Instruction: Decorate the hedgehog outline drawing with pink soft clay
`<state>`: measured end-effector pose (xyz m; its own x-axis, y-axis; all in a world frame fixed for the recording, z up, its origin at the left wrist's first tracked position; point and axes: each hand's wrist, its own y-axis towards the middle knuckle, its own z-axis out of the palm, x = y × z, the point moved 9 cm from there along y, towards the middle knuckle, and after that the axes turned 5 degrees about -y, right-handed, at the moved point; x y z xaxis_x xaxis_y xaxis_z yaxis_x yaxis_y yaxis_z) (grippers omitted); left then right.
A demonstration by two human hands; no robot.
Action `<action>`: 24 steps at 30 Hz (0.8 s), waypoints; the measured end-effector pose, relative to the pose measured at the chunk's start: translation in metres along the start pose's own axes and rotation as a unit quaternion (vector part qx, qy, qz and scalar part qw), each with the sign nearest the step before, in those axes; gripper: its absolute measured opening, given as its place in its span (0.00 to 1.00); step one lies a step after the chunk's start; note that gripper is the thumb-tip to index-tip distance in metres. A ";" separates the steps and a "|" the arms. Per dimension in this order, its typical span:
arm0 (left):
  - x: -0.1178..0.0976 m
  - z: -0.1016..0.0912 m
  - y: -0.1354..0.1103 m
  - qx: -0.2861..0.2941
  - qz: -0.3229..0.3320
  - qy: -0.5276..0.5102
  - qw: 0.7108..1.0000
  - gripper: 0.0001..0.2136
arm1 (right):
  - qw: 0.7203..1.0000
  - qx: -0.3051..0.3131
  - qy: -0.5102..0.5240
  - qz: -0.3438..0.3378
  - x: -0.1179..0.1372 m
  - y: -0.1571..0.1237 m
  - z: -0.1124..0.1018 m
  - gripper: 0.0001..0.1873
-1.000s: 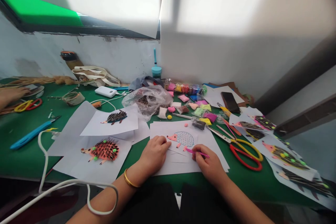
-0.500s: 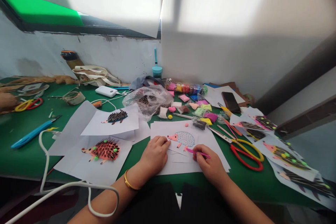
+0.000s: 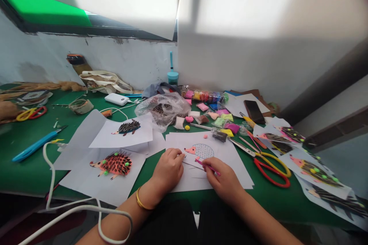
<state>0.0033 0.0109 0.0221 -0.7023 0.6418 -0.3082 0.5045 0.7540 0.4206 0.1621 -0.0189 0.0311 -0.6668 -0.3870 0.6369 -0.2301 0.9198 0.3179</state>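
Observation:
A white sheet of paper [image 3: 235, 172] lies before me with a hedgehog picture [image 3: 202, 150] on it, its face pink and its body outlined in blue with small marks. My left hand [image 3: 169, 167] lies on the left side of the sheet, fingers slightly bent and holding nothing. Pinched in my right hand [image 3: 222, 178] is a thin pink modelling tool [image 3: 199, 161], its tip at the hedgehog's front foot. The hand covers part of the hedgehog's rear. A small pink ball of clay [image 3: 205, 136] sits on the paper above the picture.
Several small bags of coloured clay [image 3: 231, 127] lie behind the paper beside a plastic bag of dark seeds or husks [image 3: 162, 111]. Scissors [image 3: 271, 168] are at right, near finished hedgehog pictures [image 3: 316, 174]. A white cable [image 3: 86, 206] crosses at left. Another person's hand [image 3: 8, 111] shows far left.
My right hand has shifted the pink tool's tip leftward, from the hedgehog's rear foot to its front foot. My left hand stays on the paper.

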 end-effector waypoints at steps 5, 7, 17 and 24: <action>-0.006 0.002 -0.001 0.006 0.029 0.021 0.999 0.13 | 0.998 0.009 -0.026 -0.059 0.014 0.021 0.015 0.13; -0.005 0.003 -0.002 0.009 0.025 0.022 0.999 0.14 | 0.997 0.005 -0.040 -0.063 0.014 0.027 0.020 0.14; -0.005 0.006 -0.002 0.014 0.023 0.029 0.999 0.13 | 0.994 0.010 -0.086 -0.065 0.010 0.031 0.032 0.13; -0.005 0.005 -0.002 0.013 0.020 0.029 0.999 0.13 | 0.992 0.012 -0.100 -0.069 0.009 0.030 0.034 0.13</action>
<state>0.0082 0.0071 0.0187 -0.7084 0.6633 -0.2413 0.5456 0.7315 0.4089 0.1257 0.0073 0.0224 -0.7549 -0.4912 0.4345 -0.3449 0.8609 0.3739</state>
